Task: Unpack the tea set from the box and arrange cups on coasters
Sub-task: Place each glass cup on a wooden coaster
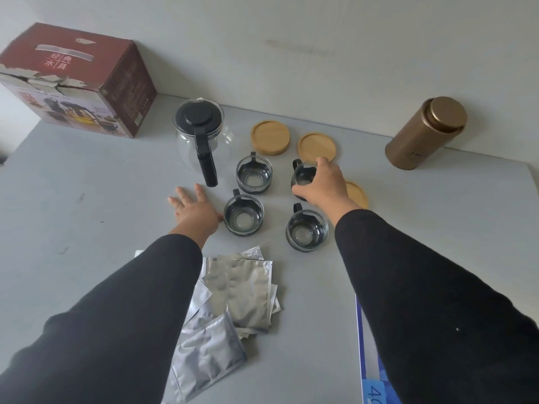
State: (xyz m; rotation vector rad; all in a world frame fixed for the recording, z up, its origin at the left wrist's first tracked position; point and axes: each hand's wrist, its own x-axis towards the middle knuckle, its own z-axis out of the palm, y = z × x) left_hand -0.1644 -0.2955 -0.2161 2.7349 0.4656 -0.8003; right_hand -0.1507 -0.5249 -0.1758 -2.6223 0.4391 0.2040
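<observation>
Nearest the camera, on the grey counter [87, 176], a loose pile of silver foil pouches [230, 301] lies between two black sleeves, and a blue-and-white printed sheet [368, 360] pokes out beside the right sleeve. Just beyond the pouches stand two glass cups with black holders: the near-left cup [243, 212] and the near-right cup [307, 230], both upright and off any coaster. The left hand [196, 209] lies flat with fingers spread and straight, holding nothing, its thumb side touching or just beside the near-left cup. Farther on, the right hand [322, 183] curls down over the far-right cup [303, 177], fingers and thumb gripping its rim; whether that cup is lifted off the counter cannot be told. A wooden coaster [357, 193] shows partly from under the right wrist. The far-left cup [254, 173] stands alone just beside the black handle of the glass teapot [201, 135], which has a black lid. Behind the cups, two more bare coasters sit side by side: the left coaster [270, 137] and the middle coaster [316, 147], the latter just past the right hand's fingertips. Against the wall, the dark red tea-set box [87, 83] stands at far left with a torn top edge, and a bronze canister [425, 134] leans tilted at far right.
</observation>
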